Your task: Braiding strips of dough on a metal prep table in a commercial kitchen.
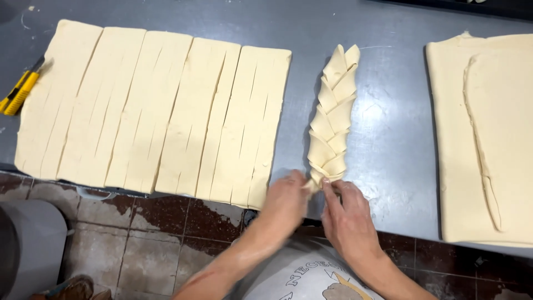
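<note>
A braided strip of pale dough (333, 116) lies lengthwise on the steel table (388, 133), its near end at the table's front edge. My left hand (286, 200) and my right hand (347, 214) both pinch that near end, fingertips together on the last folds. To the left, a wide sheet of dough (150, 111) lies flat, cut into several long rectangles, each with slits running along it.
A yellow utility knife (19, 91) rests at the table's left edge beside the cut sheet. A second stack of uncut dough sheets (488, 139) covers the right end. Below the table edge are brown floor tiles (161, 228) and a grey bin (33, 244).
</note>
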